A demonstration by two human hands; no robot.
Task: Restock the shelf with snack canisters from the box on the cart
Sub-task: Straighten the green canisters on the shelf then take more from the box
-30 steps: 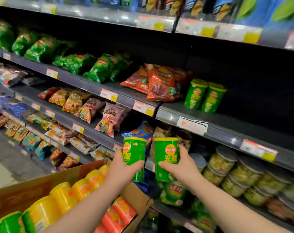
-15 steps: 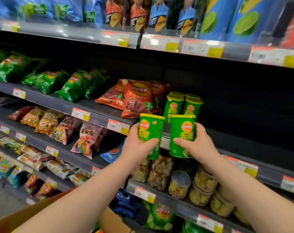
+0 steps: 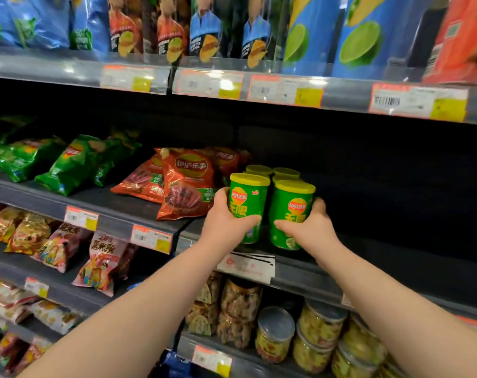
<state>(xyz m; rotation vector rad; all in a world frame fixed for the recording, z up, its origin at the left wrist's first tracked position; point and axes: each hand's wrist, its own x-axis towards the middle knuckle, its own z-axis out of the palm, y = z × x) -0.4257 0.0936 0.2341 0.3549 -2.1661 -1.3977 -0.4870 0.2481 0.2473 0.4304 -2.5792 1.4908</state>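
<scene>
From my seat I'm looking at a shop aisle of dark metal shelving with price labels along every lip. On the middle shelf (image 3: 382,255), starting at the left, glossy green crisp bags (image 3: 73,162) slump on their backs. Next, crinkly red crisp bags (image 3: 188,184) lean out towards the edge. Then comes the left hand (image 3: 223,222), its fingers (image 3: 247,221) wrapped round a green canister (image 3: 249,197). It is a stiff, smooth cylinder with a yellow plastic lid, gripped low and kept upright so the label faces out. Just beside it, the second canister (image 3: 293,208) is carried the same way in the right hand (image 3: 312,227), fingers (image 3: 283,224) curled round its lower half. Both are at the shelf's front edge, directly ahead of the standing canisters (image 3: 273,171). Their bases may be touching the shelf, but the hands hide that. I judge the pair is going down as a new front row, with bare shelf to the right
</scene>
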